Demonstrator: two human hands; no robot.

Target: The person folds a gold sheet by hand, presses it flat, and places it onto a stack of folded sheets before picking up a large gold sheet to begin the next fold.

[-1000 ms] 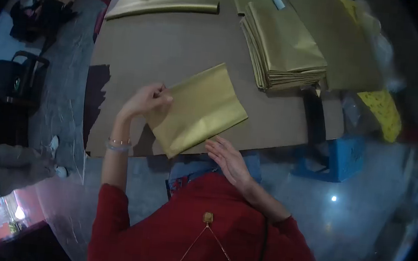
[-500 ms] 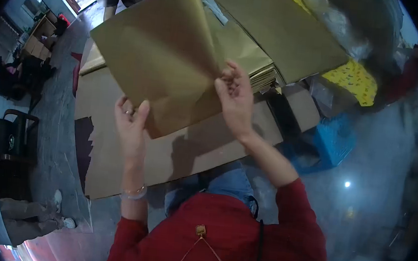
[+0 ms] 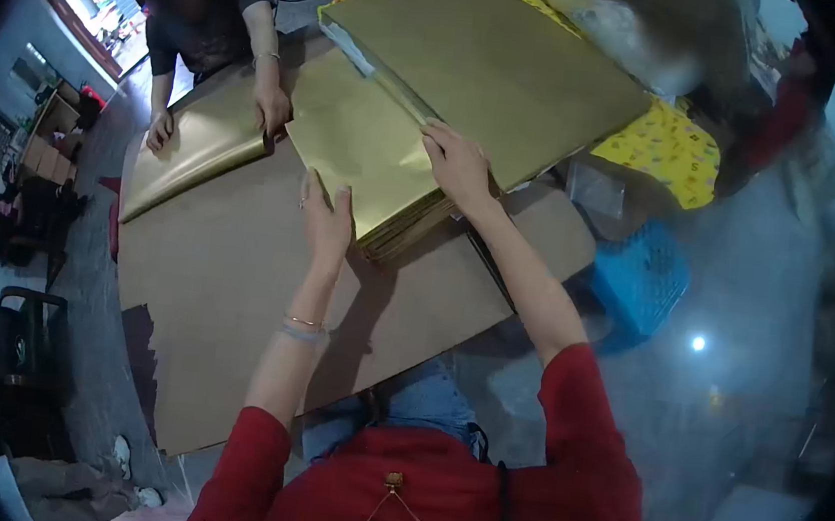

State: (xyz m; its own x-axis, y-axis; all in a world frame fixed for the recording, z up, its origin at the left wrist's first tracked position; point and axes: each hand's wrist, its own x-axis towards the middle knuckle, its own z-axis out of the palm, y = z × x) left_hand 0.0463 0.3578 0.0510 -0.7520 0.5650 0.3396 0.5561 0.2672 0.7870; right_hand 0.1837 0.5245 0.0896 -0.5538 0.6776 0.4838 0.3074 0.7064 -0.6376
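A stack of folded gold sheets [image 3: 363,145] lies on the brown cardboard in front of me. At its left edge my left hand [image 3: 326,220] stands with thumb and fingers apart, the fingertips by the paper. My right hand [image 3: 458,169] rests over the stack's right edge, its fingers stretched out on the paper; its thumb is hard to make out. A narrow pale strip [image 3: 347,48] lies near the stack's far end. Right of the stack is a large flat gold-brown sheet or board [image 3: 502,63].
Across the table a person [image 3: 200,14] has both hands on another folded gold sheet [image 3: 197,154]. Brown cardboard [image 3: 221,312] covers the near side. Yellow patterned material [image 3: 664,154] hangs at the right, above a blue plastic basket or stool [image 3: 642,282]. A dark chair [image 3: 18,333] stands left.
The large gold sheet that both my hands held up now lies down on the stack. My hands have come closer together. The person opposite has come into fuller view, hands on a folded sheet.
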